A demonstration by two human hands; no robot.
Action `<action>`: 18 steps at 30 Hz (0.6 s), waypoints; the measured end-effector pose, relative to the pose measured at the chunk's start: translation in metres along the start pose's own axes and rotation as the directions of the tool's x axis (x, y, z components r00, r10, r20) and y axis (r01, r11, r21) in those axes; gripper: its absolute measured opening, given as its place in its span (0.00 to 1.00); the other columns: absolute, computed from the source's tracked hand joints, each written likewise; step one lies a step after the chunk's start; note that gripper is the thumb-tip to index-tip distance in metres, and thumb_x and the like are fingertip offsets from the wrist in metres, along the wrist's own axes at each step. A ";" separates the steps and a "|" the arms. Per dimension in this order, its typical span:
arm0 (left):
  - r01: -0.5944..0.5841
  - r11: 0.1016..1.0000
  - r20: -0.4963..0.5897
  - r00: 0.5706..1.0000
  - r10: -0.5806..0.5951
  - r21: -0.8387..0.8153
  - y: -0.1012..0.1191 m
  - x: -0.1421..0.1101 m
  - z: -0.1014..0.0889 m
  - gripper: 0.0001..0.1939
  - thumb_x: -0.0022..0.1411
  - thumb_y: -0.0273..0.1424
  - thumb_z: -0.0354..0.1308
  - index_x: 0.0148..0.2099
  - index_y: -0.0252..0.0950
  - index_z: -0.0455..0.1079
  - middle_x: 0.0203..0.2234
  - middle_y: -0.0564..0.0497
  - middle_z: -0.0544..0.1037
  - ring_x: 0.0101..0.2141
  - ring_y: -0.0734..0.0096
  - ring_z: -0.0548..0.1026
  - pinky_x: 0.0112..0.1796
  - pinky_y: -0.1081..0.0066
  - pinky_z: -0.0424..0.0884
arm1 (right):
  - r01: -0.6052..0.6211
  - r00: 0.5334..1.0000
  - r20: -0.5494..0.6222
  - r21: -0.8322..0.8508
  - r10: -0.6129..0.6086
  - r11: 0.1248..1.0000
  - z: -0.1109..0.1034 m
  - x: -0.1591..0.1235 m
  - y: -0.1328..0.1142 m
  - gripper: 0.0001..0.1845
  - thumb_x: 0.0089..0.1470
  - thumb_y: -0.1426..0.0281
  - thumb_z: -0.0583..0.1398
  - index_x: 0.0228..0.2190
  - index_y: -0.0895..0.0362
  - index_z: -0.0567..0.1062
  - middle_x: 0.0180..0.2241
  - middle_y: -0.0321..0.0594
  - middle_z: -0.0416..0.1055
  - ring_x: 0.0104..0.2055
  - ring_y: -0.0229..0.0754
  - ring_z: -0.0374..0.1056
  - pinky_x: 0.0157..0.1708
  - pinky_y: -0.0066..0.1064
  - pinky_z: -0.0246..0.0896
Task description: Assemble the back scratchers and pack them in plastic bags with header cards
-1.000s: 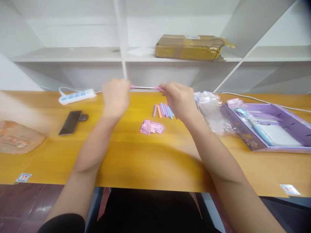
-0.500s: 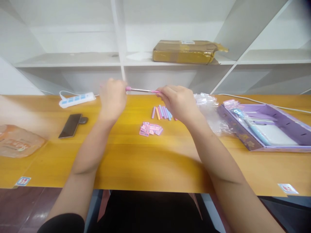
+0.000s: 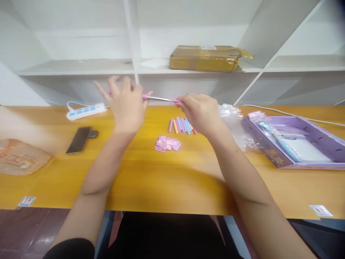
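A slim pink-and-silver rod [image 3: 159,98] is held level above the back of the table, stretched between my two hands. My left hand [image 3: 128,108] has its pink handle, thumb and index finger around it and the other fingers spread. A bit of pink shows past these fingers on the far left. My right hand [image 3: 202,113] pinches the pink tip at the other end, its fingers curled. Below lie several pastel sticks [image 3: 182,125] in a row, partly behind my right hand. Nearer to me is a small pile of pink printed cards [image 3: 167,143].
On the right are clear plastic bags [image 3: 234,124] and a purple box tray [image 3: 280,158] with a blue wrapped item. On the left sit a power strip [image 3: 86,112], a phone [image 3: 78,140] and an orange plastic packet [image 3: 24,157]. A taped carton [image 3: 205,58] rests on the shelf.
The fingers of my left hand have loosened from a fist and spread out, with the rod still in that hand. My right hand keeps its pinch. The view has tilted slightly upward.
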State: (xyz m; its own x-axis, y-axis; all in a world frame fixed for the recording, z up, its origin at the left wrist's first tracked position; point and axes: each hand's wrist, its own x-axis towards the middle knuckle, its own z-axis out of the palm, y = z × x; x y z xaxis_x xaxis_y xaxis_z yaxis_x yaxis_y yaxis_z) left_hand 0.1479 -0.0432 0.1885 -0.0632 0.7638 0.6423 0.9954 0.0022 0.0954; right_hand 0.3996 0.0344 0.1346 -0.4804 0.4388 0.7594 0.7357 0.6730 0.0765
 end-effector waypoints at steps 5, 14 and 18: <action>-0.077 0.997 0.068 0.995 0.076 0.005 -0.006 0.007 0.001 0.24 0.87 0.43 0.48 0.49 0.43 0.85 0.54 0.37 0.85 0.64 0.37 0.72 0.64 0.36 0.63 | -0.018 1.000 0.002 0.031 0.018 0.999 -0.003 0.000 0.001 0.26 0.87 0.56 0.49 0.50 0.52 0.84 0.42 0.45 0.86 0.39 0.46 0.74 0.42 0.38 0.57; -0.099 0.991 0.140 0.986 0.086 0.091 -0.009 0.010 0.015 0.20 0.83 0.34 0.51 0.44 0.44 0.84 0.43 0.39 0.89 0.46 0.47 0.82 0.39 0.55 0.66 | -0.053 0.998 0.020 0.053 0.052 0.997 -0.020 0.003 0.006 0.27 0.87 0.54 0.47 0.52 0.48 0.83 0.46 0.44 0.86 0.44 0.48 0.77 0.45 0.42 0.60; -0.055 0.995 0.158 0.987 0.041 0.085 -0.011 0.014 0.021 0.21 0.84 0.32 0.50 0.41 0.41 0.84 0.39 0.39 0.87 0.41 0.50 0.82 0.38 0.56 0.63 | -0.042 0.998 0.039 0.012 0.041 0.999 -0.028 0.007 0.008 0.26 0.87 0.55 0.48 0.49 0.47 0.84 0.45 0.43 0.86 0.44 0.48 0.76 0.45 0.43 0.58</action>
State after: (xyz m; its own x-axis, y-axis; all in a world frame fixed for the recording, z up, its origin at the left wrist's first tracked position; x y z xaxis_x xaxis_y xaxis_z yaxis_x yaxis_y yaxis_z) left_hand 0.1375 -0.0187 0.1801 -0.0100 0.8556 0.5176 0.9999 0.0149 -0.0053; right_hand 0.4155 0.0259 0.1586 -0.4679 0.4888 0.7363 0.7491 0.6614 0.0369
